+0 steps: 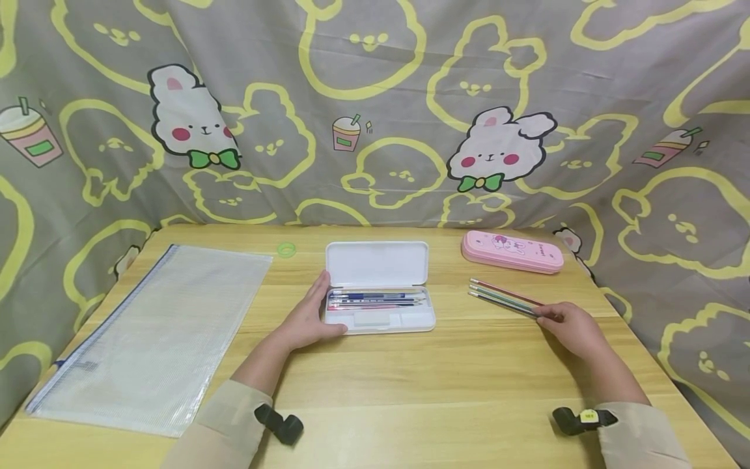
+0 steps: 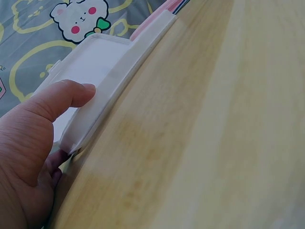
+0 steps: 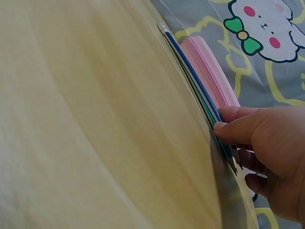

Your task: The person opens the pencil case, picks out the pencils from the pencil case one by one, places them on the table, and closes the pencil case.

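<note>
A white pencil case [image 1: 417,320] lies with its lid raised, holding several pens and pencils and a white eraser [image 1: 372,318]. My left hand [image 1: 306,317] grips its left end, thumb at the front edge; in the left wrist view the thumb of the left hand [image 2: 43,129] rests on the case's white side [image 2: 102,98]. Off to the right, my right hand [image 1: 574,327] pinches a dark blue pencil [image 1: 502,303] near its pointed end. Green and red pencils [image 1: 506,286] lie beside it. The right wrist view shows the right hand [image 3: 269,143] with thumb and forefinger on the blue pencil [image 3: 193,74].
A closed pink pencil case [image 1: 512,253] lies at the back right. A clear mesh zip pouch [image 1: 158,339] covers the left side of the table. A green ring [image 1: 286,249] lies at the back, left of the white case. A patterned cloth [image 1: 375,117] hangs behind.
</note>
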A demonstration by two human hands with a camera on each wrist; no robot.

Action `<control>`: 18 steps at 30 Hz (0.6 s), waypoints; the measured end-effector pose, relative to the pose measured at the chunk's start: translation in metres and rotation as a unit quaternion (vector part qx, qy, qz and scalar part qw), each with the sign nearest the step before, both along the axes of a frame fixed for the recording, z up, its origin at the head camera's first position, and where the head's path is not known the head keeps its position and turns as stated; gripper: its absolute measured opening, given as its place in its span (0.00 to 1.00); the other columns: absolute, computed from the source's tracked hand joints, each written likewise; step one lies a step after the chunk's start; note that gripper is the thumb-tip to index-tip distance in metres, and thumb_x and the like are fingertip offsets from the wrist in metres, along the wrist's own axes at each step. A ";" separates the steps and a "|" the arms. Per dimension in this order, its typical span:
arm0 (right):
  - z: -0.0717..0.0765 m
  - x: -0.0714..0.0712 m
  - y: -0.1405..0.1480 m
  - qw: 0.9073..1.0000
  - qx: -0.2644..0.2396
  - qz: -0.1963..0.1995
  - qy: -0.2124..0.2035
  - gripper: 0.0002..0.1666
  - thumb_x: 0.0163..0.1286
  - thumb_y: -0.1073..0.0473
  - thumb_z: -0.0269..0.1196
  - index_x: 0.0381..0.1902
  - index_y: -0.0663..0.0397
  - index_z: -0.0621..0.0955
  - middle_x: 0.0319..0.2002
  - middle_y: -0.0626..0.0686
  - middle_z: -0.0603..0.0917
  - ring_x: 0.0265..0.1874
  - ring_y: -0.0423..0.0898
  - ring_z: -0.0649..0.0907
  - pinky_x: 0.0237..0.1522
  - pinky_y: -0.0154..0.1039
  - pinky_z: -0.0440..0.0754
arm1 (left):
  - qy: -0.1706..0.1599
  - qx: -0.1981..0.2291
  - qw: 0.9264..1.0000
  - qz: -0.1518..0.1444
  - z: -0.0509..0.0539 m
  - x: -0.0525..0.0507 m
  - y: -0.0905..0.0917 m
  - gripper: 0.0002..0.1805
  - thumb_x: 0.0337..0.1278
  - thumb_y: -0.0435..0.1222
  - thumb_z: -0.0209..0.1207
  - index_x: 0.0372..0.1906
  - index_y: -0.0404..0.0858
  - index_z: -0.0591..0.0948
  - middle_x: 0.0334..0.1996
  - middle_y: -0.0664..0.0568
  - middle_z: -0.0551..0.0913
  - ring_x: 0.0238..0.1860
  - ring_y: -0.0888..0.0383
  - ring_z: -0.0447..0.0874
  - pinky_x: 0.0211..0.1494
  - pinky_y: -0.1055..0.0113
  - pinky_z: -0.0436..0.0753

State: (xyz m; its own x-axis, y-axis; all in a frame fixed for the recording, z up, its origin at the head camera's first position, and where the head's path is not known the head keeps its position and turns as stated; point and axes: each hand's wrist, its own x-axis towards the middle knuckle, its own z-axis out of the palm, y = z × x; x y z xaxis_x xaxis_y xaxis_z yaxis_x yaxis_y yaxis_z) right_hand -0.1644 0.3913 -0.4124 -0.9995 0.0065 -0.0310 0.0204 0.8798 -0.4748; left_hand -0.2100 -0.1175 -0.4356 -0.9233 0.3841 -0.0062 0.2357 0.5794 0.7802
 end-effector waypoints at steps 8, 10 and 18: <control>-0.001 -0.001 0.002 1.000 -0.004 0.006 -0.013 0.17 0.72 0.61 0.57 0.52 0.66 0.82 0.55 0.73 0.78 0.57 0.73 0.75 0.54 0.65 0.73 | -0.003 0.000 1.000 0.001 0.001 0.001 0.000 0.67 0.42 0.46 0.73 0.78 0.34 0.39 0.80 0.43 0.36 0.80 0.43 0.35 0.80 0.46 0.45; -0.002 -0.001 0.002 1.000 -0.005 0.006 -0.015 0.17 0.72 0.61 0.57 0.52 0.66 0.82 0.55 0.74 0.78 0.57 0.73 0.74 0.55 0.66 0.72 | -0.003 0.000 1.000 0.001 0.001 0.001 0.000 0.66 0.42 0.46 0.73 0.78 0.34 0.39 0.80 0.43 0.36 0.80 0.43 0.35 0.80 0.46 0.45; -0.001 0.000 0.001 1.000 -0.010 0.006 -0.018 0.18 0.73 0.58 0.56 0.53 0.64 0.82 0.56 0.73 0.78 0.58 0.73 0.74 0.55 0.66 0.73 | -0.003 0.000 1.000 0.002 0.001 0.001 0.000 0.66 0.42 0.46 0.73 0.78 0.35 0.40 0.80 0.44 0.36 0.80 0.44 0.35 0.80 0.46 0.45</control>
